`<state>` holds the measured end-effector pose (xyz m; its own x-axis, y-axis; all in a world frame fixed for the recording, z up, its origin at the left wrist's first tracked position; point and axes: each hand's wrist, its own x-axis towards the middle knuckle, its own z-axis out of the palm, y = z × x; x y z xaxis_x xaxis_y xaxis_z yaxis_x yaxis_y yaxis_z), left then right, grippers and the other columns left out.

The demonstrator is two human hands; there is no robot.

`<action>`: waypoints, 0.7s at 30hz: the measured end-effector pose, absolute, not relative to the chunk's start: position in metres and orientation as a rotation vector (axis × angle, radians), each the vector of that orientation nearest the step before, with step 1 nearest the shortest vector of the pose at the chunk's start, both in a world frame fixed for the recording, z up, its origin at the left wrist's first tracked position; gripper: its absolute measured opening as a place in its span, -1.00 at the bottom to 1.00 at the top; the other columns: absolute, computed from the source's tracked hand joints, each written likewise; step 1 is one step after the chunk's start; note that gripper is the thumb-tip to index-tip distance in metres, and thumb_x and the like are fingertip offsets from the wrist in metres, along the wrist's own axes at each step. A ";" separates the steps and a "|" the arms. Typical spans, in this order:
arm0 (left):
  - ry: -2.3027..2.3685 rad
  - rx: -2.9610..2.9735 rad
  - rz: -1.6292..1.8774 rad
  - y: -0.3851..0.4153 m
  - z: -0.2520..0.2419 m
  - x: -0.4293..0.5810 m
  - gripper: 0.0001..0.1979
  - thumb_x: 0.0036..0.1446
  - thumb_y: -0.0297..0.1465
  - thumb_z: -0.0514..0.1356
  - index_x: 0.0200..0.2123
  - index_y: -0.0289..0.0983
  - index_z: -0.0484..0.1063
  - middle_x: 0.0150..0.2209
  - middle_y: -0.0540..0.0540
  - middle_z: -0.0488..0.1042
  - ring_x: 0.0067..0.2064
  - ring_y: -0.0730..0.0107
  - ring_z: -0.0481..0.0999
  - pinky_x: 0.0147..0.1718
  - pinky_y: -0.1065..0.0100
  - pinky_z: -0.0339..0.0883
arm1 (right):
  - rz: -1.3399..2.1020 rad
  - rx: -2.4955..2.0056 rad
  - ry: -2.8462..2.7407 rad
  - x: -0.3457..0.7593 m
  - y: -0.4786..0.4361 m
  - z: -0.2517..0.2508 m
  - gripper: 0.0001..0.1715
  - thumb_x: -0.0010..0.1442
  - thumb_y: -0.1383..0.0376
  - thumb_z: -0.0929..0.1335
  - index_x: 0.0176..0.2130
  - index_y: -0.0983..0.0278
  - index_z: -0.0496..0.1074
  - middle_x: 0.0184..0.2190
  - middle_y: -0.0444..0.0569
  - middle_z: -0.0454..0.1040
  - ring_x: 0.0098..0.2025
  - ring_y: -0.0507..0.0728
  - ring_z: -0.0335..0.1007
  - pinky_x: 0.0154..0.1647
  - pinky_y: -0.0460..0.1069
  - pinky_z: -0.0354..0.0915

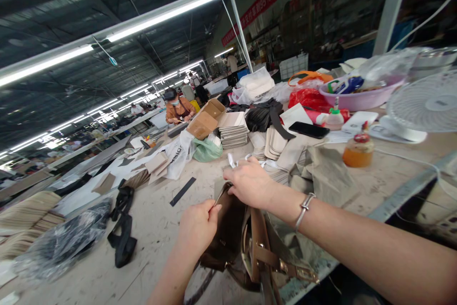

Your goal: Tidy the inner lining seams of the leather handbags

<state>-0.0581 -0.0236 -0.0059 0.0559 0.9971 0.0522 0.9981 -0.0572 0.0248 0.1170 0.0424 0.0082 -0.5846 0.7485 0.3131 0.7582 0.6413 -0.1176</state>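
Observation:
A dark brown leather bag with tan straps and gold buckles lies on the workbench in front of me. My left hand is closed in a pinch on the bag's upper edge. My right hand, with a silver bracelet on its wrist, is curled over the top of the bag, fingers bent down and gripping its rim. Beige fabric lies just right of the bag.
Black straps and a plastic-wrapped bundle lie at left. Stacks of cut pieces, a cardboard box, a phone, an orange jar, a white fan and a pink basin crowd the back. A seated person works farther off.

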 end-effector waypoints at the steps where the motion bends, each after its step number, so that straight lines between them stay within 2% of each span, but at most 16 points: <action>1: -2.139 -2.273 -0.083 -0.024 -0.006 -0.058 -0.71 0.22 -0.35 0.01 -0.51 -0.25 0.39 -0.58 -0.02 0.42 -0.50 0.38 0.38 -0.49 0.40 -0.01 | -0.039 -1.202 -2.538 0.116 0.043 0.008 -0.81 0.12 0.19 0.38 -0.26 0.23 0.44 -0.33 0.00 0.55 -0.17 0.22 0.37 -0.18 0.08 0.03; 7: -2.117 -2.266 -0.003 -0.024 -0.005 -0.055 -0.73 0.23 -0.35 0.01 -0.45 -0.25 0.41 -0.54 -0.05 0.48 -0.46 0.34 0.45 -0.49 0.38 -0.03 | -0.050 -1.204 -2.541 0.113 0.045 0.007 -0.83 0.11 0.21 0.37 -0.39 0.26 0.50 -0.36 0.05 0.55 -0.20 0.24 0.39 -0.15 0.11 0.05; 13: -2.117 -2.275 0.004 -0.025 -0.004 -0.054 -0.71 0.26 -0.32 -0.02 -0.39 -0.26 0.45 -0.51 -0.09 0.52 -0.43 0.28 0.49 -0.47 0.37 0.03 | -0.075 -1.255 -2.504 0.107 0.043 0.007 -0.80 0.11 0.21 0.36 -0.41 0.29 0.51 -0.38 0.10 0.55 -0.24 0.26 0.40 -0.16 0.14 0.08; 16: -2.160 -2.343 -0.102 -0.027 -0.004 -0.056 -0.70 0.23 -0.24 0.02 -0.15 -0.25 0.46 -0.41 -0.11 0.56 -0.38 0.25 0.52 -0.43 0.37 0.12 | -0.075 -1.279 -2.489 0.105 0.042 0.008 -0.80 0.11 0.25 0.34 -0.42 0.32 0.51 -0.39 0.13 0.55 -0.26 0.25 0.41 -0.16 0.14 0.09; 18: -2.187 -2.363 -0.170 -0.027 -0.002 -0.057 -0.57 0.20 -0.15 0.05 0.04 -0.25 0.37 -0.37 -0.12 0.57 -0.36 0.22 0.52 -0.42 0.37 0.15 | -0.073 -1.288 -2.484 0.103 0.041 0.008 -0.81 0.11 0.28 0.33 -0.42 0.33 0.50 -0.40 0.13 0.55 -0.27 0.24 0.41 -0.16 0.14 0.09; 21: -2.147 -2.381 -0.178 -0.020 0.002 -0.054 -0.53 0.19 -0.11 0.04 0.08 -0.22 0.34 -0.38 -0.11 0.57 -0.37 0.22 0.52 -0.45 0.37 0.14 | -0.065 -1.294 -2.475 0.102 0.041 0.009 -0.82 0.10 0.29 0.34 -0.42 0.34 0.50 -0.39 0.14 0.55 -0.26 0.25 0.41 -0.16 0.15 0.10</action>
